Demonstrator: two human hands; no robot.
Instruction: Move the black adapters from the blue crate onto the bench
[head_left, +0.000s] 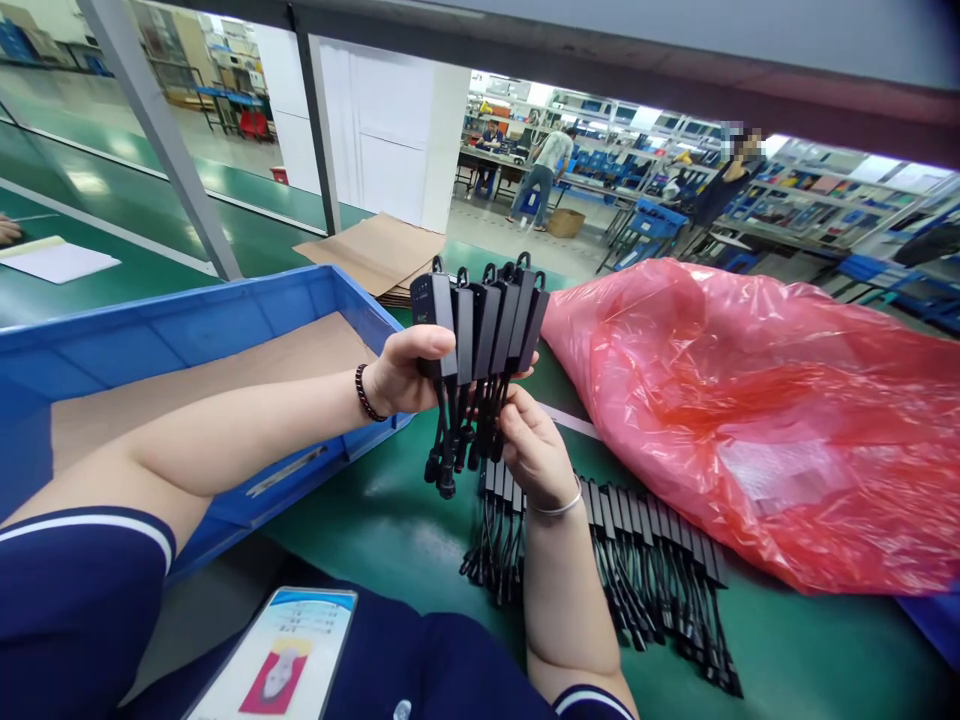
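Several flat black modules (484,325) with short connector cables stand side by side, raised above the green table (352,535). My left hand (412,370) is closed round them from the left, its thumb across the nearest module and fingertips showing at the far right. Lower right of it, my right hand (534,445) is closed, thumb and fingers pinching the cables just under the modules. Behind and below my right forearm lies a long row of similar black modules (637,515), their cables pointing towards me; the forearm hides part of the row.
A blue bin (225,300) with brown cardboard (225,385) inside stands at the left. Brown sheets (375,250) lie behind it. A large pink plastic bag (750,400) fills the right side. A grey frame crosses above. People and shelves are in the background.
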